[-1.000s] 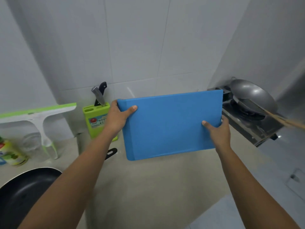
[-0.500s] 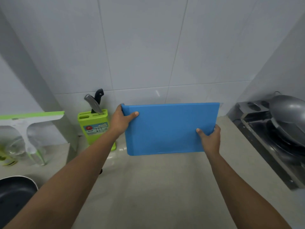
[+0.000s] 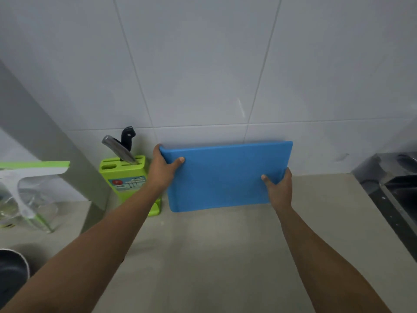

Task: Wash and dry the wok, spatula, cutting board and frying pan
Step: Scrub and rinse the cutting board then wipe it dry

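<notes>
Beige stone countertop [image 3: 214,256] fills the foreground, with a dark round frying pan [image 3: 10,269] at its near left edge. Farther in, the left hand [image 3: 161,169] and right hand [image 3: 279,188] each grip one end of the flat blue plastic cutting board [image 3: 225,177]. It is held upright beside a lime-green knife block [image 3: 126,177], close to the white tiled wall [image 3: 203,75]. The board looks finished and about to be stowed. I cannot tell whether the pan is washed, and the wok and spatula are not visible.

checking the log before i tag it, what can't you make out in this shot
Head view:
Black frying pan: mostly cut off by the left edge.
Steel stove: cut off by the right edge.
Left hand, right hand: fingers hidden behind the blue plastic cutting board.
Board touching tiled wall or grey counter: cannot tell.
</notes>
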Available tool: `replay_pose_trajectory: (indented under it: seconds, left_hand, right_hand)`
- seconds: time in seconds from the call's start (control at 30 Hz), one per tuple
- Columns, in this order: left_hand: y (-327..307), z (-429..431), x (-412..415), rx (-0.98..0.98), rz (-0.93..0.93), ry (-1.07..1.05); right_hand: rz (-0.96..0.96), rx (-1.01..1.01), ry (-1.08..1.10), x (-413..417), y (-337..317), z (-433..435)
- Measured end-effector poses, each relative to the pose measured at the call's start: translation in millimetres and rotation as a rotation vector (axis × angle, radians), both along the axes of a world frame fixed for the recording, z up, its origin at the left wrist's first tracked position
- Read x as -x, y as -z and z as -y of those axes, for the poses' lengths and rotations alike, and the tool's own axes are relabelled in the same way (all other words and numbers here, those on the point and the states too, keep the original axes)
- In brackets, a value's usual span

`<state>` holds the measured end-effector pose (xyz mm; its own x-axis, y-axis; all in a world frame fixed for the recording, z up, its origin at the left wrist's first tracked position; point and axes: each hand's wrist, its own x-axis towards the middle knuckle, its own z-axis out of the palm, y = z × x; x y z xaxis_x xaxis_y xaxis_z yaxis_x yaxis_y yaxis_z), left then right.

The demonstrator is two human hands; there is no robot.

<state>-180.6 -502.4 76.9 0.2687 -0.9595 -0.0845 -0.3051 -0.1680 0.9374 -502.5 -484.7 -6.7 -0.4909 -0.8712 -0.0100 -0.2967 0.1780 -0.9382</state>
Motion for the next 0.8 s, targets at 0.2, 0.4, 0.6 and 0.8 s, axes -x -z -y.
replay_pose_trajectory:
  seconds: [0.2, 0.4, 0.6, 0.8]
  left_hand:
    - [23, 2, 6, 0.014, 0.02, -0.145]
    - [25, 1, 19, 0.09, 0.015, -0.246]
    - [22, 3, 19, 0.069, 0.056, -0.25]
    - [19, -1, 22, 0.014, 0.075, -0.234]
  right_hand:
    - [0.0, 0.009, -0.008, -9, 22, 11]
    - [0.048, -0.036, 0.015, -6, 23, 20]
    - [0.031, -0.058, 0.013, -9, 24, 26]
    - [-0.027, -0.126, -0.011, -13, 19, 20]
